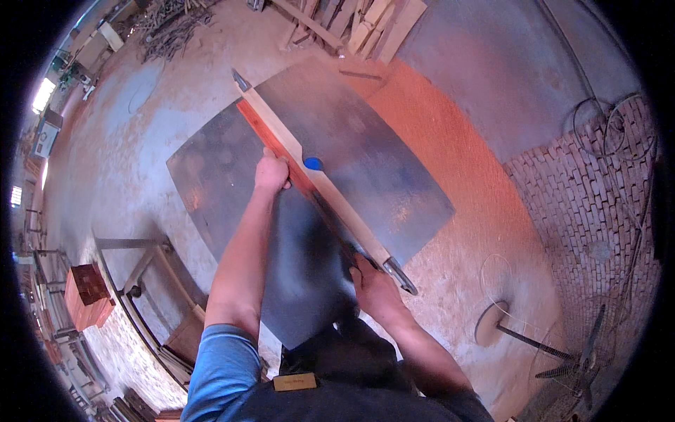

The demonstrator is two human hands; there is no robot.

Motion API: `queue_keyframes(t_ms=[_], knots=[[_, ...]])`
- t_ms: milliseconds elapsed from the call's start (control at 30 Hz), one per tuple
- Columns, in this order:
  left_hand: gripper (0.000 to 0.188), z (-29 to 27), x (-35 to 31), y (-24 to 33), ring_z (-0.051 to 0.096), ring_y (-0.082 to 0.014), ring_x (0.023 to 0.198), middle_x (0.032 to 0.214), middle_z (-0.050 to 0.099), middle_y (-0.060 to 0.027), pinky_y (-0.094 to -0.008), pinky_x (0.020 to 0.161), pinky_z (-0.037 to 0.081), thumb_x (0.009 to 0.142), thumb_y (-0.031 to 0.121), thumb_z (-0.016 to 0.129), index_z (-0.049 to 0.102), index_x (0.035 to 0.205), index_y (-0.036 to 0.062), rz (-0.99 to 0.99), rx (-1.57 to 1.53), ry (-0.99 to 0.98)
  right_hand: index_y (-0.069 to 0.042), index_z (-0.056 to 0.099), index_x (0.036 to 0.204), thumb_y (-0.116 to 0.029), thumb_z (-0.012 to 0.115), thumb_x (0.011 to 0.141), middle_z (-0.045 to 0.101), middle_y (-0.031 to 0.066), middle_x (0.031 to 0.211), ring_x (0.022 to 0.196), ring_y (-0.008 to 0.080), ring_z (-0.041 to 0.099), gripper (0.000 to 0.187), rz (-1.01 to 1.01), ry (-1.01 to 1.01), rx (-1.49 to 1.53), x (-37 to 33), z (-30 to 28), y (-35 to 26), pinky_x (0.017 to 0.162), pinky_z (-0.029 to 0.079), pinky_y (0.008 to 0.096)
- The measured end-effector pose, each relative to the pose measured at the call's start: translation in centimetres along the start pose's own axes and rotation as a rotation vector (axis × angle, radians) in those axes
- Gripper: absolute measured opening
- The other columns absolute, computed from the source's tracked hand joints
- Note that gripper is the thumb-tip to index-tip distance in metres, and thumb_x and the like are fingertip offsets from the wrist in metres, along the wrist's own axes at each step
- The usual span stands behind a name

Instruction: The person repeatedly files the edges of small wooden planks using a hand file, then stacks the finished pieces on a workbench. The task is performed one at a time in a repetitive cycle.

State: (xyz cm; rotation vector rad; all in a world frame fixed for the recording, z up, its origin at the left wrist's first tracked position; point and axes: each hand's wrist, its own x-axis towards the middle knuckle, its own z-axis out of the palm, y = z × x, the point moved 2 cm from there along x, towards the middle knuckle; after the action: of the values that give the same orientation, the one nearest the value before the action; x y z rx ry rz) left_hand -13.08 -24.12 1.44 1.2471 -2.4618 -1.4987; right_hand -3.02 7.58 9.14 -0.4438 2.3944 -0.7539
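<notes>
a long wooden bar (340,205) with dark metal points at both ends slants across the view, its far tip to the upper left and its near tip to the lower right. the left hand (272,171) is closed on its red-orange side, short of the middle on the far half, and the right hand (378,287) is closed on it near the lower tip; the fingers beneath are partly hidden. a blue round piece (313,164) sits at a notch by the bar's middle, between the two grips. beneath lies a dark, smudged panel (401,165) with curved-looking edges, and orange dust (429,119) colours the floor to its right. brick paving (562,190) covers the right side, a fan (580,366) stands at the lower right, wooden planks (383,32) lie at the top, and a reddish wooden stack (90,295) stands at the left.
</notes>
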Motion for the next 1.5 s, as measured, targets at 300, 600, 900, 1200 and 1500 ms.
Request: queue_keyframes(t_ms=[300, 600, 900, 1200, 1500], knots=[[0.028, -5.8, 9.1, -1.8, 0.071, -0.0382, 0.075, 0.091, 0.069, -0.0274, -0.0472, 0.074, 0.057, 0.095, 0.016, 0.044, 0.045, 0.115, -0.0027, 0.006, 0.235, 0.033, -0.007, 0.055, 0.132, -0.026, 0.048, 0.1, 0.066, 0.0291, 0.101, 0.099, 0.0482, 0.062, 0.037, -0.014, -0.045, -0.022, 6.0, 0.9, -7.2, 0.086, 0.05, 0.0526], [0.04, -10.9, -5.9, -6.3, 0.068, -0.0411, 0.093, 0.098, 0.07, -0.0238, -0.0515, 0.083, 0.054, 0.095, 0.027, 0.048, 0.046, 0.125, 0.0009, 0.064, 0.722, -0.022, -0.009, 0.057, 0.132, -0.029, 0.049, 0.1, 0.065, 0.0316, 0.102, 0.101, 0.0461, 0.064, 0.038, 0.284, -0.176, 0.209, -6.5, 2.4, 0.6, 0.086, 0.051, 0.0472], [0.031, -12.3, -12.3, -13.7, 0.067, -0.0244, 0.083, 0.089, 0.068, -0.0107, -0.0398, 0.075, 0.053, 0.093, 0.028, 0.059, 0.061, 0.107, 0.0003, 0.049, -0.308, 0.08, -0.002, 0.055, 0.135, -0.026, 0.05, 0.1, 0.066, 0.031, 0.102, 0.096, 0.0406, 0.068, 0.043, 0.058, -0.122, 0.084, -6.9, 3.3, 4.1, 0.085, 0.052, 0.043], [0.023, -22.0, -38.5, -26.2, 0.053, -0.0055, 0.063, 0.077, 0.059, 0.0016, -0.0229, 0.055, 0.044, 0.091, 0.02, 0.064, 0.061, 0.103, 0.0007, -0.23, -0.74, 0.648, -0.005, 0.054, 0.139, -0.019, 0.047, 0.1, 0.053, 0.0041, 0.068, 0.062, 0.0126, 0.053, 0.042, -0.115, -0.257, 0.139, -9.1, 6.0, 5.1, 0.06, 0.047, 0.03], [0.043, -30.0, -62.0, -43.0, 0.07, -0.0268, 0.085, 0.088, 0.072, -0.019, -0.038, 0.079, 0.053, 0.08, 0.031, 0.065, 0.068, 0.107, -0.003, -0.793, -0.429, 1.437, -0.005, 0.055, 0.135, -0.018, 0.042, 0.101, 0.043, -0.003, 0.06, 0.048, 0.0069, 0.042, 0.038, -0.268, -0.414, -0.001, -11.7, 10.5, -4.2, 0.042, 0.035, 0.0248]])
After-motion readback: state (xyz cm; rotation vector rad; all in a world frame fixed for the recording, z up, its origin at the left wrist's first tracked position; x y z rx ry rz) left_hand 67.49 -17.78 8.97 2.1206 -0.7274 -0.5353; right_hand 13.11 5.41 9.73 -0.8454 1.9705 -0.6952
